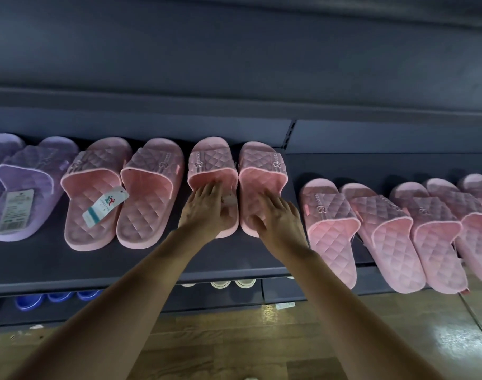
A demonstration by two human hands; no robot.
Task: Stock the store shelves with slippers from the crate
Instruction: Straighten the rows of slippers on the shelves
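Head view: shelf (152, 259) looks mostly stocked. Left hand (204, 207) and right hand (281, 218) rest flat, fingers straight, on the pink pair (261, 163) mid-shelf. Crate's out of shot, so remaining stock unknown.

Two slippers are lying side by side in the middle of the shelf (152, 259), with their toes pointing to the back. The left hand (204, 212) is resting on the left slipper (209, 160), and the right hand (281, 218) on the right slipper (261, 165). Left of them the tagged pair (149, 171) is lying, with the tag (105, 205) on its left shoe. Further left the outer pair (28, 174) is lying. On the right, a row of slippers (385, 229) is overlapping sideways on the neighbouring section. Below, more slippers (56, 296) are sitting on a lower shelf.
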